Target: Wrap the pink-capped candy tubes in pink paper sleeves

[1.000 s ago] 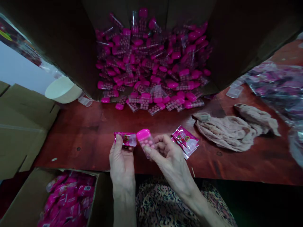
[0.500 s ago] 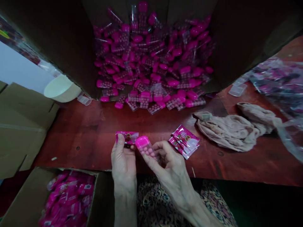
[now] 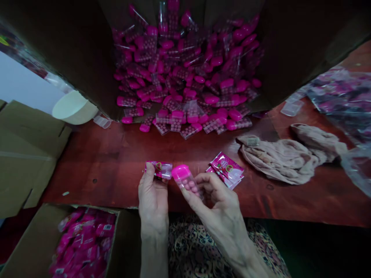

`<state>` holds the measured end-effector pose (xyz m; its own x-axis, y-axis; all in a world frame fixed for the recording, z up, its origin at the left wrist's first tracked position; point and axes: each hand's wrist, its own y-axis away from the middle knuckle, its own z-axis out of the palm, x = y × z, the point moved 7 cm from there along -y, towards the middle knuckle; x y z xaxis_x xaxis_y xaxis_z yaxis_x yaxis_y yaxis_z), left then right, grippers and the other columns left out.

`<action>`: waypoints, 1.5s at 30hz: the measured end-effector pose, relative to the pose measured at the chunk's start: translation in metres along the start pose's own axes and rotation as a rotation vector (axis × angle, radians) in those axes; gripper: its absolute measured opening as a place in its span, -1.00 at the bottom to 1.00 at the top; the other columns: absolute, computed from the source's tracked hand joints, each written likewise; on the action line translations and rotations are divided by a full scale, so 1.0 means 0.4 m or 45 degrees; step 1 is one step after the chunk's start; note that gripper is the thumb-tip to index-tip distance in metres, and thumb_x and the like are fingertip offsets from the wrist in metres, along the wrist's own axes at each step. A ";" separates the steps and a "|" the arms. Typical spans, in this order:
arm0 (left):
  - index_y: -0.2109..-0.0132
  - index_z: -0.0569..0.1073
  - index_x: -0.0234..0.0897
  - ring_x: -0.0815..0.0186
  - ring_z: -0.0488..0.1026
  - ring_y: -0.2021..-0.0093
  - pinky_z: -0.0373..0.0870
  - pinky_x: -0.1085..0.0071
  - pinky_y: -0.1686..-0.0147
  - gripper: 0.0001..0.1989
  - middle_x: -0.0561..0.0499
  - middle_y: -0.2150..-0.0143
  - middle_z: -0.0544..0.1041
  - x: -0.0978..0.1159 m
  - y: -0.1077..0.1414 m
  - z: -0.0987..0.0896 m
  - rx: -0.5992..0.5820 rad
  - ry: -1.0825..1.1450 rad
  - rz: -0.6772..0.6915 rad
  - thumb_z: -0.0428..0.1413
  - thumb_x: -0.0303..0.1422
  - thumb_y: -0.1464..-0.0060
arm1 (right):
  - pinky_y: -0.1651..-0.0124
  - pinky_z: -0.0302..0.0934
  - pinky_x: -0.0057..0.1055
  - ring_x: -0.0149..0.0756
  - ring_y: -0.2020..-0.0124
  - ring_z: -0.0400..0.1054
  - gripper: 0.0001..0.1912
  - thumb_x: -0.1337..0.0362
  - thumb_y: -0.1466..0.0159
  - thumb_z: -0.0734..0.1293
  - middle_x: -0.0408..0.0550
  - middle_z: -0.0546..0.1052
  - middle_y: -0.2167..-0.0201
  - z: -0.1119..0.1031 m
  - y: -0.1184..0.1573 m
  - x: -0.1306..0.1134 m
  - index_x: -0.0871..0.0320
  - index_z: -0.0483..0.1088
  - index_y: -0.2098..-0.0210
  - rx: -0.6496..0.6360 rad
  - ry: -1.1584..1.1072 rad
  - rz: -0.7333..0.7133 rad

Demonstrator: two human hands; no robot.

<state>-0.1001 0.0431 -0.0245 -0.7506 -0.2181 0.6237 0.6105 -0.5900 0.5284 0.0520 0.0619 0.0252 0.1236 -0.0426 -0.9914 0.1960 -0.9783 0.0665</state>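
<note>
a reddish wooden desk (image 3: 95, 170) is spread beneath the view, and near its front edge a clear candy tube (image 3: 187, 183) with a pink cap (image 3: 181, 172) is held by the right hand (image 3: 220, 208), the grip pressed together on the tube's lower part, its long axis slanting from the cap at upper left to lower right. the left hand (image 3: 153, 200) is nearby, just left of the tube, with a pink printed sachet (image 3: 159, 170) pinched in its grip. loose sachets (image 3: 227, 170) are laid just right of the tube, and a heap of capped tubes (image 3: 185, 77) is piled in a carton (image 3: 290, 50) beyond it.
</note>
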 end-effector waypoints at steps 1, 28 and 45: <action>0.48 0.50 -0.36 0.49 0.41 0.56 0.32 0.59 0.49 -0.80 0.07 0.55 0.53 -0.003 0.000 -0.001 -0.001 -0.004 -0.007 0.12 -0.42 -0.09 | 0.43 0.32 -0.55 -0.45 0.49 0.41 -0.90 0.34 -0.16 0.35 -0.17 0.51 0.50 0.003 0.001 -0.001 0.13 0.30 0.36 -0.005 0.005 -0.008; 0.37 0.50 -0.37 0.38 0.49 0.42 0.40 0.43 0.29 -0.87 -0.01 0.44 0.58 -0.048 0.035 0.035 -0.151 -0.224 -0.013 0.19 -0.35 0.00 | 0.38 0.29 -0.48 -0.39 0.47 0.40 -0.93 0.33 -0.21 0.31 -0.13 0.50 0.46 0.006 0.001 0.043 0.17 0.40 0.29 0.010 0.197 -0.112; 0.24 0.53 -0.45 0.26 0.53 0.16 0.41 0.40 0.13 -0.78 -0.21 0.21 0.61 -0.094 0.073 0.069 -0.427 -0.310 -0.255 0.22 -0.37 0.03 | 0.36 0.34 -0.40 -0.32 0.44 0.43 -0.83 0.26 -0.16 0.37 -0.09 0.57 0.43 -0.019 -0.001 0.077 0.17 0.50 0.26 0.031 -0.036 0.004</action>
<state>-0.0470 0.0555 -0.0165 -0.7399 0.0911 0.6665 0.3136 -0.8298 0.4616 0.0630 0.0625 -0.0046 0.0968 -0.0513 -0.9940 0.1718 -0.9828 0.0675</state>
